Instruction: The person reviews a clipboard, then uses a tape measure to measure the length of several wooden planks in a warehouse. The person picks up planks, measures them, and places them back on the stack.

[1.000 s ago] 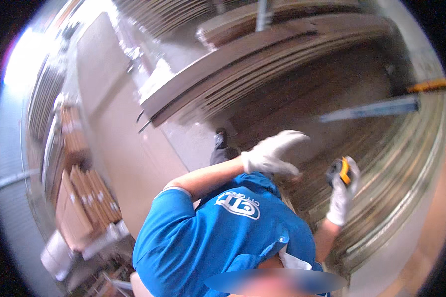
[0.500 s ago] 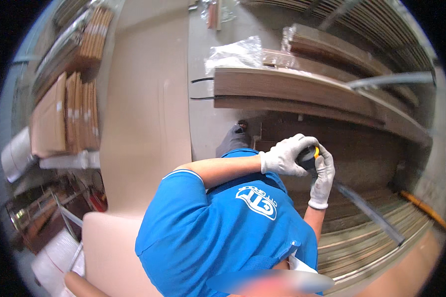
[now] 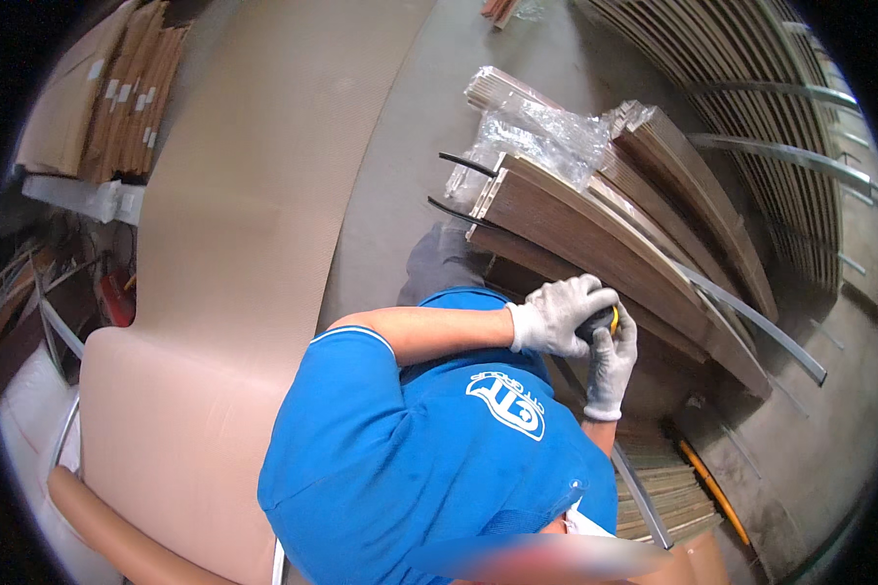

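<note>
Tape measure point(image 3: 595, 325), dark with a yellow edge: holding it between two gloved hands, at the front of the blue shirt point(image 3: 429, 419). Taking 12 o'clock as the top of the view, holding it at 3 o'clock from the middle of the left hand point(image 3: 554, 320) and at nearly 12 o'clock from the middle of the right hand point(image 3: 610, 375). Grasping its left and upper side with the left hand, bending gloved fingers over the casing and partly hiding it. Grasping the opposite, yellow side with the right hand, pressing bent fingers and thumb against the casing. Showing just a dark patch and a yellow sliver of it between the gloves. Stretching the left forearm point(image 3: 419, 336) in from 9 o'clock, bare between glove and sleeve; raising the right forearm point(image 3: 600, 436) from 6 o'clock.

Facing a stack of brown boards point(image 3: 595, 244), running from 10 to 3 o'clock of the hands. Showing farther out clear plastic wrap point(image 3: 546, 136) between 11 and 12 o'clock, two black strips point(image 3: 463, 216) and a long tan sheet point(image 3: 263, 175) toward 10, a grey metal bar point(image 3: 761, 327) at 3, a yellow-orange bar point(image 3: 714, 492) at 5.
</note>
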`<state>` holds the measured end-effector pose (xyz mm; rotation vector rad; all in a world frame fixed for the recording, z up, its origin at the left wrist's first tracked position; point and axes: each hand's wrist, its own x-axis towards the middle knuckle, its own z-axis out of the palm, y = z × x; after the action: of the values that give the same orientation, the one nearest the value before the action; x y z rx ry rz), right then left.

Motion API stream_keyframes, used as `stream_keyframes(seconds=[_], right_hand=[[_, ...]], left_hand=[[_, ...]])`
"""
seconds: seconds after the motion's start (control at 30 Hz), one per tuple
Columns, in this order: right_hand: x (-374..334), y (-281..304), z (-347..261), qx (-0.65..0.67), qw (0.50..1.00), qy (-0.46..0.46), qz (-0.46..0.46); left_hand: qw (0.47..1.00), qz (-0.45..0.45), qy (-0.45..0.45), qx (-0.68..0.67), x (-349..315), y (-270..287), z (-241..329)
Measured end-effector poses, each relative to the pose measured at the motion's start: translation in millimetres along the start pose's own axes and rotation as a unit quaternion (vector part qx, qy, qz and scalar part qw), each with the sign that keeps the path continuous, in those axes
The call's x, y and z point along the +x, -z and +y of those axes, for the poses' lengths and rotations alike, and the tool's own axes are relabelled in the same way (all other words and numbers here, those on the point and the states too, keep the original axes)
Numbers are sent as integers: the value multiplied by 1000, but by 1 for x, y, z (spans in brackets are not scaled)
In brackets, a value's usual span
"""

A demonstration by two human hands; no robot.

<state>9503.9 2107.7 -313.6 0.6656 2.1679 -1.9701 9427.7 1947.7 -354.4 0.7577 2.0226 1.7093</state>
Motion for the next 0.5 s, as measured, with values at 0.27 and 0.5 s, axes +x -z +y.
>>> stream_keyframes(seconds=[0.27, 0.5], right_hand=[[25, -15, -36, -91, 995, -28, -28], [14, -13, -46, -218, 972, 86, 13]], left_hand=[[979, 2, 65, -191, 7, 29, -23], [939, -50, 106, -323, 4, 31, -22]])
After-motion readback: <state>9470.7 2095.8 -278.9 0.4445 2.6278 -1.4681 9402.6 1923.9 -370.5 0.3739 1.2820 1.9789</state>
